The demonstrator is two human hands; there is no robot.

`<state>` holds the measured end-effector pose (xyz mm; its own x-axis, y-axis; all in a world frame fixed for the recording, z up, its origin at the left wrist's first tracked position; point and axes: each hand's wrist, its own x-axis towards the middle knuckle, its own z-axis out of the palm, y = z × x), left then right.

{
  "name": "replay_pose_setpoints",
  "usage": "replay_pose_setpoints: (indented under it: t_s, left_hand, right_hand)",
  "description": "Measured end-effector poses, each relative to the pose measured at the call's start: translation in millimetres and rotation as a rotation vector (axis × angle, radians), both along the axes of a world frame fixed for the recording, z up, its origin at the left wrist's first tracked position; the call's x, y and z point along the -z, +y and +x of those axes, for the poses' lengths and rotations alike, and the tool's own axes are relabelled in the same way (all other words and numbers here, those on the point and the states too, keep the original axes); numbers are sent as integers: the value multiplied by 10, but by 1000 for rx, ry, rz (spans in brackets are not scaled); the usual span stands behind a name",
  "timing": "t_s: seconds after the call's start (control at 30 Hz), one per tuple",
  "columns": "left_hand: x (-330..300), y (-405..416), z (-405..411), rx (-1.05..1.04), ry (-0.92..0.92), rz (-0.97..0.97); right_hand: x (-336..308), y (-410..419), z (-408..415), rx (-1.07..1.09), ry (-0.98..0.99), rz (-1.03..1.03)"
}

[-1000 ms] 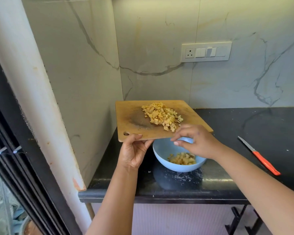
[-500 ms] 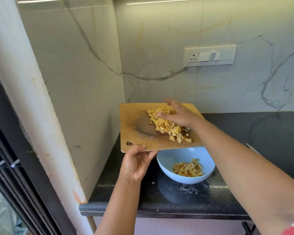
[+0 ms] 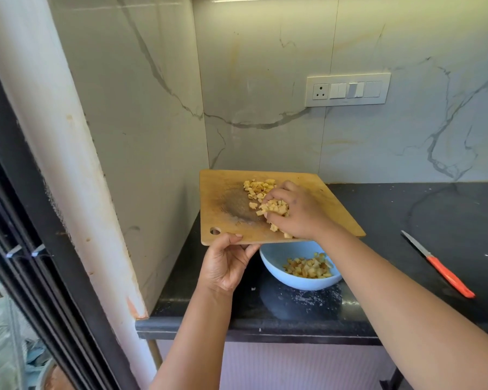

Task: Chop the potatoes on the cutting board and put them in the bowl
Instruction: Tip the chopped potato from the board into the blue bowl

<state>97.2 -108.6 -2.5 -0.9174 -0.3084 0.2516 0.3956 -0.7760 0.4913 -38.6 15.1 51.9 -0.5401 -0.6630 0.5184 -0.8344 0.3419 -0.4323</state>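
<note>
A wooden cutting board (image 3: 226, 187) is held above the counter, its near edge over a light blue bowl (image 3: 276, 270). My left hand (image 3: 226, 263) grips the board's near edge beside its hanging hole. Small yellow potato cubes (image 3: 257, 188) lie on the board. My right hand (image 3: 296, 211) rests on the board with fingers curled round a heap of cubes, close to the near edge. More potato cubes (image 3: 307, 268) lie inside the bowl, which my right forearm partly covers.
A knife (image 3: 440, 266) with an orange handle lies on the black counter (image 3: 406, 220) to the right. Marble walls close in the back and left side; a switch panel (image 3: 348, 90) sits on the back wall. The counter's front edge runs below the bowl.
My right hand has drawn a heap of potato cubes from the board's middle toward its near edge above the bowl. The left hand keeps holding the board.
</note>
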Motion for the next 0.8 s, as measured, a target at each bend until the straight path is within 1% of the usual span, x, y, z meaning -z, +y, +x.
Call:
replay_pose_setpoints:
  t_s: [0.17, 0.37, 0.5, 0.6, 0.67, 0.73, 0.8]
  left_hand:
    - [2, -24, -4, -28, -2, 11]
    - [12, -44, 2, -69, -27, 31]
    - [25, -48, -7, -63, -19, 32]
    - [28, -56, -14, -57, -15, 31]
    - [22, -50, -15, -55, -9, 41]
    - [14, -45, -13, -56, 0, 52]
    - [3, -31, -12, -60, 12, 54]
  right_hand:
    - [135, 174, 153, -4, 72, 9]
    - [257, 477, 308, -44, 40, 9]
    - [117, 774, 365, -92, -96, 187]
    - [-25, 929, 342, -52, -155, 272]
    - [-106, 944, 313, -35, -201, 231]
    - [-162, 884, 262, -16, -269, 101]
    - [-207, 742, 160, 40, -184, 19]
